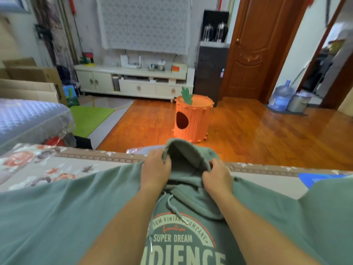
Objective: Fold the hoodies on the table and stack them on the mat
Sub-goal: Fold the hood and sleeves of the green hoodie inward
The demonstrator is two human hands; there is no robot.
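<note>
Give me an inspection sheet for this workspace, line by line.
Surface: table under a floral cloth.
Job's things: green hoodie spread print side up, sleeves out; the mat cannot be identified.
Clutter: blue item at the right edge.
Grippers: left hand and right hand each grip the edge of the hood.
Cables: nothing seen; only the hoodie's drawstrings.
Surroundings: orange carrot-shaped bin on the wood floor, TV cabinet, water jug.
</note>
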